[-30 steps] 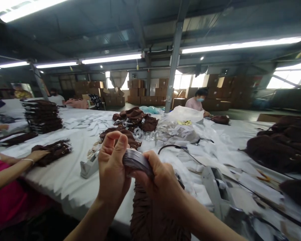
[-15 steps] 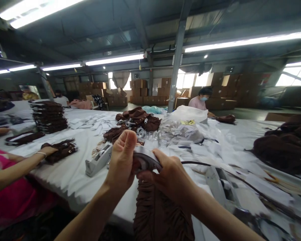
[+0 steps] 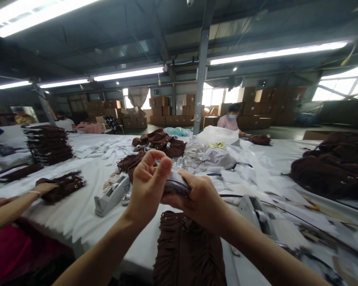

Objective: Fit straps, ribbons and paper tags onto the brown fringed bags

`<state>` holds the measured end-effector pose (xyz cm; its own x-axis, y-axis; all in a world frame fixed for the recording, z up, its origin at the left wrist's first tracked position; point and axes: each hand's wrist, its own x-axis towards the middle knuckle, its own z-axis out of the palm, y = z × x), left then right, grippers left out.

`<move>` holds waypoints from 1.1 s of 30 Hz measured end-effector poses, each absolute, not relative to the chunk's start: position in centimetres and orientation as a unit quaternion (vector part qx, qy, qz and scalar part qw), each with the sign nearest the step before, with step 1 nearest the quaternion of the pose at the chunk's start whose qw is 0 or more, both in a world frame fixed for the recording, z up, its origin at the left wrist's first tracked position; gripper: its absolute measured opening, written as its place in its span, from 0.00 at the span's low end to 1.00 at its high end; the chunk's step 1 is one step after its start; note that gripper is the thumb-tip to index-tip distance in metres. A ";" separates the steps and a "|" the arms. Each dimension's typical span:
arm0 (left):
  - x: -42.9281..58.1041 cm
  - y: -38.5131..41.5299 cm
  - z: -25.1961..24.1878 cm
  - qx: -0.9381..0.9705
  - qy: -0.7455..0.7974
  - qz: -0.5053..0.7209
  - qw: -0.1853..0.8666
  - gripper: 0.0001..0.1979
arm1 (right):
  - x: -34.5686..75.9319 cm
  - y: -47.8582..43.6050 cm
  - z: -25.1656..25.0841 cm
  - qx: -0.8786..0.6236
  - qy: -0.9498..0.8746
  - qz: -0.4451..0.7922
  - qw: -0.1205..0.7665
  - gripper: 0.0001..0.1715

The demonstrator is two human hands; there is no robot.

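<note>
My right hand [image 3: 201, 198] is closed around a roll of tape [image 3: 176, 183], held up over the table in front of me. Against the roll's left side is my left hand [image 3: 149, 180], its thumb and forefinger pinched together. What lies in that pinch, if anything, is too small to see. Below the hands a dark brown gathered fabric piece [image 3: 187, 250] with small metal eyelets lies at the table's near edge. A grey tape dispenser [image 3: 111, 196] stands left of my hands, and another dispenser [image 3: 256, 214] to the right.
Brown garments [image 3: 158, 143] are heaped ahead, beside a clear plastic bag [image 3: 210, 155] of pale scraps. A tall brown stack [image 3: 47, 145] stands left. A co-worker's hand [image 3: 47, 188] rests on brown fabric. Another person [image 3: 229, 119] sits across the table. Dark fabric [image 3: 334, 171] is piled right.
The view has swung slightly right. My left thumb and forefinger have come together in a pinch, and the roll has tilted in my right hand.
</note>
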<state>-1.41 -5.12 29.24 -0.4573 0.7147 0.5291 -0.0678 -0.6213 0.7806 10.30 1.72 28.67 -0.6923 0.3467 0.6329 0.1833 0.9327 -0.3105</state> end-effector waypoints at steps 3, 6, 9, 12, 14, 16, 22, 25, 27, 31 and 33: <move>-1.5 -4.1 28.2 0.362 0.297 0.852 0.235 0.19 | 9.8 1.8 27.4 -0.160 -0.889 0.149 0.402 0.17; -2.5 -3.6 26.7 0.493 0.409 0.723 0.260 0.20 | 10.5 3.0 25.8 -0.182 -0.930 0.056 0.313 0.14; -2.9 -4.0 26.5 0.638 0.514 0.515 0.251 0.23 | 11.5 4.2 25.6 -0.163 -0.963 -0.022 0.214 0.07; -2.4 -4.1 27.7 0.619 0.509 0.549 0.238 0.20 | 11.2 4.2 26.7 -0.139 -0.957 0.024 0.254 0.08; -1.9 -3.6 28.4 0.542 0.455 0.668 0.233 0.19 | 10.4 3.9 27.2 -0.146 -0.930 0.099 0.324 0.15; -1.7 -2.7 28.5 0.431 0.383 0.787 0.220 0.21 | 9.5 3.6 27.0 -0.152 -0.893 0.184 0.382 0.18; -3.6 -0.5 26.9 0.470 0.407 0.731 0.282 0.23 | 9.7 5.5 24.9 -0.205 -0.912 0.124 0.334 0.14; -4.3 -0.6 27.5 0.637 0.505 0.517 0.269 0.20 | 10.5 6.6 25.6 -0.203 -0.950 -0.011 0.238 0.12; -4.2 -0.6 28.4 0.646 0.512 0.513 0.241 0.18 | 10.3 7.0 26.6 -0.182 -0.948 -0.017 0.260 0.12; -3.8 0.8 29.4 0.506 0.412 0.699 0.291 0.18 | 9.1 8.2 27.0 -0.175 -0.887 0.114 0.411 0.20; -4.4 1.8 29.3 0.415 0.362 0.776 0.306 0.19 | 8.9 9.3 25.0 -0.184 -0.868 0.153 0.434 0.20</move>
<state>-4.41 1.83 29.35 -0.4670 0.7765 0.4230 -0.1746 -0.5500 0.8167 8.90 9.35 25.05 -0.5550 0.4533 0.6974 0.1870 0.8850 -0.4264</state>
